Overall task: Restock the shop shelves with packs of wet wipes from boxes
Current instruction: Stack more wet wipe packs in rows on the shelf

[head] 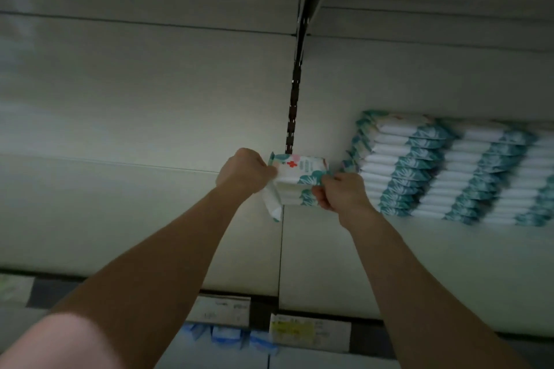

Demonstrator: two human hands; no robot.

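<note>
- Bare forearms reach up from the bottom corners of the view and converge on one load at mid-frame.
- Between the hands sits a small bundle of wet-wipe packs (295,177), lying flat on one another and held in front of the slotted upright (295,99) that divides two shelf bays.
- The left hand (244,171) has its fingers curled tight against the bundle's left end. The right hand (338,192) curls round the lower right corner, so both hands grip the load.
- One drooping pack (272,204) hangs askew below the left hand, half out of the bundle, and I judge it the likeliest to slip.
- Work done: several neat stocked stacks (419,165) fill the right bay in rows that run off the right edge of the view.
- Work left, as I read it: the bundle needs setting down just left of the nearest stack, and the whole left bay of the shelf (135,219) shows only bare surface. No box is in view, so I cannot say how many packs remain.
- Room to move: the gap between bundle and nearest stack is narrow, so the right knuckles could nudge that stack on the way in. To the left and above there is open space.
- Edges: the shelf's front lip carries price labels (221,310) low in the view, with blue packs (227,335) on the tier beneath. Both lie well below the hands.
</note>
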